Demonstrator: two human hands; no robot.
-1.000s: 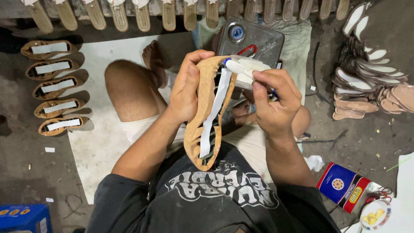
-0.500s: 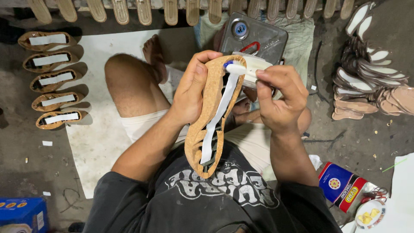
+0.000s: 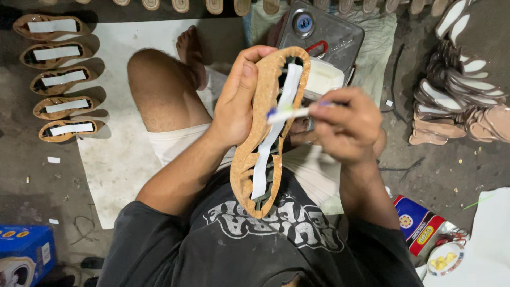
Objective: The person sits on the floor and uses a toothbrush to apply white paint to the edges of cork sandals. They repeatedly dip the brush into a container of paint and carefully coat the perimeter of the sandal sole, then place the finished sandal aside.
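**One sole up, five laid out on the floor**

Looking straight down: the left hand is wrapped around the upper edge of a cork-coloured shoe sole, thumb on its face, holding it upright over the lap. One white strip runs down the sole's middle, over its cut-out openings.

The right hand is clenched on a small brush, a white handle with a bluish tip, and that tip lies against the white strip about a third of the way down the sole. One brush, one sole in hand.

Behind the sole stands one white open tub, resting on a grey metal can with a round cap and a red handle.

Over on the left edge, count them: five matching soles in a column on the floor, each with one white strip across it. On the right, a fanned stack of thin insole pieces, too overlapped to count. Along the top edge, another row of soles, cut off by the frame.

Bottom left, one blue box. Bottom right, one red-and-blue packet beside a small round dish. A pale mat lies under the bare leg.
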